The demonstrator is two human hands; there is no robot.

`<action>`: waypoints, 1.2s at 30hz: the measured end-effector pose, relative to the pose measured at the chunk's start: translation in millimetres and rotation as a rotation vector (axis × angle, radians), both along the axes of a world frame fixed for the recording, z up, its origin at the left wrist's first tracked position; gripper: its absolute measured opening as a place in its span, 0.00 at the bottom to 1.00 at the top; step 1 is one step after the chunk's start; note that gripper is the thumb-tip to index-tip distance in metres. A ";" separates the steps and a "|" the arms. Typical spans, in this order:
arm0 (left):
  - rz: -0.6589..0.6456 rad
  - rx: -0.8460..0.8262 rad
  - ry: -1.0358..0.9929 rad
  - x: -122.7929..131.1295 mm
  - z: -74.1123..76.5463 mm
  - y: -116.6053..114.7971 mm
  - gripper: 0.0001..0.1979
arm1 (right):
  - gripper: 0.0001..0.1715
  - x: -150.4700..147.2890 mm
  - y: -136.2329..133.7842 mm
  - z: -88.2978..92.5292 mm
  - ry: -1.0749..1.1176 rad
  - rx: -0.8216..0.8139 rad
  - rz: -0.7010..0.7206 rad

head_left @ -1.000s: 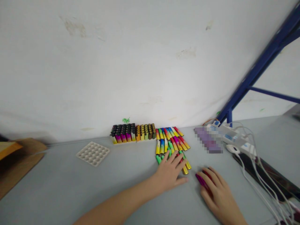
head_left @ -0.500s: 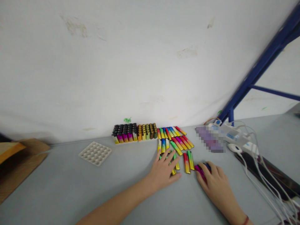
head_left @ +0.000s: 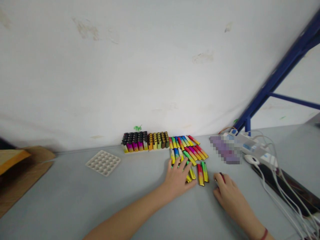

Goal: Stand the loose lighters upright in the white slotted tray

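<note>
My left hand (head_left: 177,180) lies with fingers spread over several colourful lighters (head_left: 192,172), partly covering them. My right hand (head_left: 228,191) is curled on the table to the right, its fingers closed round lighters; only a dark end (head_left: 222,177) shows, and the rest is hidden. Between the hands lie a red-and-yellow lighter (head_left: 200,175) and a green-and-yellow lighter (head_left: 205,171), side by side. Behind my left hand, more lighters (head_left: 196,152) lie flat in rough rows.
Against the wall, upright lighters (head_left: 135,142) with black tops and others (head_left: 158,141) with yellowish tops stand in trays. A white tray with round holes (head_left: 103,163) lies left. Cardboard (head_left: 27,180) is far left; a power strip (head_left: 257,150) and white cables (head_left: 277,186) are right.
My right hand has closed further, and the purple and blue lighters under its fingers are now hidden from sight. My left hand has shifted slightly right over the lighters. The view moved a little.
</note>
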State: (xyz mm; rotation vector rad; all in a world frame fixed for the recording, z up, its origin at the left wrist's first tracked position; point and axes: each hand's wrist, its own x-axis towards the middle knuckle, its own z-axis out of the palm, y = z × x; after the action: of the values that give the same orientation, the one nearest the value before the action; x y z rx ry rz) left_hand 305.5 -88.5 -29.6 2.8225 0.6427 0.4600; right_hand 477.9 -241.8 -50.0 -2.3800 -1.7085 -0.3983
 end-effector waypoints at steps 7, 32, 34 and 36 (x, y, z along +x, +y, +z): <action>0.015 -0.004 0.053 6.2 5.9 17.7 0.38 | 0.15 16.8 7.0 19.2 0.363 0.075 -0.014; -0.066 -0.073 0.076 -19.0 -4.0 22.7 0.40 | 0.18 8.0 119.9 41.4 0.390 0.335 0.311; -0.117 -0.063 0.095 -22.3 0.1 24.7 0.37 | 0.27 8.6 92.7 34.2 0.355 0.359 0.244; -0.137 -0.053 0.100 -24.6 3.7 25.4 0.34 | 0.34 4.6 65.7 18.5 0.302 0.284 0.201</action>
State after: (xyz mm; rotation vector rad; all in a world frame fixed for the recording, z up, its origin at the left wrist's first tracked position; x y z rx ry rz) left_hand 280.9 -63.1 -25.9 2.8298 0.4674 0.2748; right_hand 482.5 -176.1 -31.6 -1.9358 -1.6110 -0.2189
